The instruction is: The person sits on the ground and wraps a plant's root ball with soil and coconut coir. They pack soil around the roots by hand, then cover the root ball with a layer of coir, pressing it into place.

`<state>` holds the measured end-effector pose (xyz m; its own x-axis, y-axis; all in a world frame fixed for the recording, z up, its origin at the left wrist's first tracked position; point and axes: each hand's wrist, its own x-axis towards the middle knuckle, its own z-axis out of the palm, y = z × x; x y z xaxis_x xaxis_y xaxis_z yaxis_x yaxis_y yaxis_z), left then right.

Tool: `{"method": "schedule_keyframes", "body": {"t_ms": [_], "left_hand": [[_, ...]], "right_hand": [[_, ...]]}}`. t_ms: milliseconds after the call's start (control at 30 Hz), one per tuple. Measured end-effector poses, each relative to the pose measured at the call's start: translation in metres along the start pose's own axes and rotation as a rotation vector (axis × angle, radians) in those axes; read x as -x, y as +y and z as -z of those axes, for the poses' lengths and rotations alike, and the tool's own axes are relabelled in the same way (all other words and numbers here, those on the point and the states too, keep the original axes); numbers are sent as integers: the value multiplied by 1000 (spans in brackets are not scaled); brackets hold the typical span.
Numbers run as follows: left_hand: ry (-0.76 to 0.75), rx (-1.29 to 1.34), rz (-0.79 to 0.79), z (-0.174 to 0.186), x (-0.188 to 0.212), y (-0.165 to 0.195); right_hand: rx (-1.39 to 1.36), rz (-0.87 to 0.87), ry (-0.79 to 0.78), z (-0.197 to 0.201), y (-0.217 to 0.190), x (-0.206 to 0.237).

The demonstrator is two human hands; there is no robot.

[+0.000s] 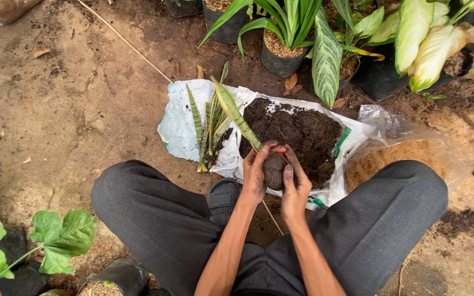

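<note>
Head view: your left hand (254, 174) and right hand (294, 183) are both clenched around a dark soil ball (274, 171) packed at the root of a striped long-leaf cutting (236, 115), whose leaf rises toward 11 o'clock, just at the 6 o'clock edge of the soil heap (297, 131) on the white sack (179, 126). In my judgement you are at the shaping step; more cuttings (209, 131) lie at 9 o'clock, and the next move calls for even pressure round the ball without bending the leaf

The soil ball (274, 171) is mostly hidden between both hands. Beside the white sack (179, 129), potted plants (286, 33) are cut off by the top edge.
</note>
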<state>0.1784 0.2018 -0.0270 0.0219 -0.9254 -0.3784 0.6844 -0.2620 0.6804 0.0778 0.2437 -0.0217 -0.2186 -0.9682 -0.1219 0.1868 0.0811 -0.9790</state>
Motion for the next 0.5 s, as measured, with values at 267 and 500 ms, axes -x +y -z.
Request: {"method": "schedule_keyframes", "body": {"t_ms": [267,500], "left_hand": [[266,22,-91,13,-5,-23],[329,90,-49,26,-6,-11]], "right_hand": [[-193,50,14,-22,3,9],[-382,-62,-36,-34,5,7]]}}
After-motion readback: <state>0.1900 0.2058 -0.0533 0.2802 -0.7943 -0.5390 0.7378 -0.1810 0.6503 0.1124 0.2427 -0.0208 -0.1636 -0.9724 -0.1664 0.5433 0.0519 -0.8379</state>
